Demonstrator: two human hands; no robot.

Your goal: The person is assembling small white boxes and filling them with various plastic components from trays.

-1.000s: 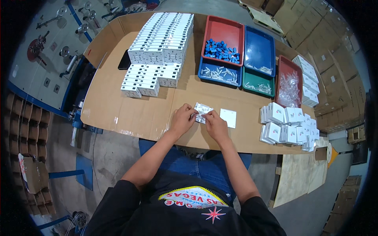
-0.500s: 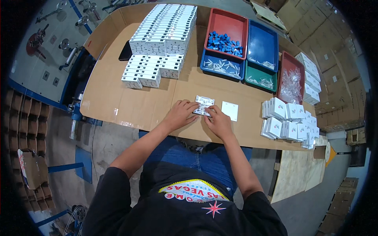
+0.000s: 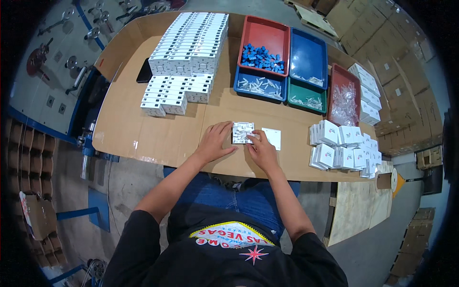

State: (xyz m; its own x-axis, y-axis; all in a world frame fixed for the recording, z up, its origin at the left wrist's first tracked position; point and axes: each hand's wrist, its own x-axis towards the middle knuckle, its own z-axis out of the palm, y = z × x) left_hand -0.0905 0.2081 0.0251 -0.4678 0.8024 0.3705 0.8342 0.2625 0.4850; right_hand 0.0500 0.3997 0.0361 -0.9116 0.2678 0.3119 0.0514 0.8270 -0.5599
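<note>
A white square casing (image 3: 242,128) with small parts in its face lies on the cardboard tabletop in front of me. My right hand (image 3: 263,152) is at its lower right side, bent fingertips over the face and thumb by the near edge, closed on it. Any small part under those fingertips is hidden. To the casing's left, my left hand (image 3: 214,142) lies on the cardboard, fingers stretched out and thumb apart, holding nothing. Just right of the casing is a flat white square cover (image 3: 273,139), partly behind my right fingers.
Stacked white modules (image 3: 189,45) stand at the back left beside a black phone (image 3: 144,71). Behind the work spot are a red tray (image 3: 264,36) of blue parts, a blue tray (image 3: 258,97) and a green tray (image 3: 306,107) of pale pieces. White boxes (image 3: 342,148) cluster right.
My left hand has moved off the casing to its left, uncovering more of its face. My right hand stays at its right side. The whole view has shifted slightly.
</note>
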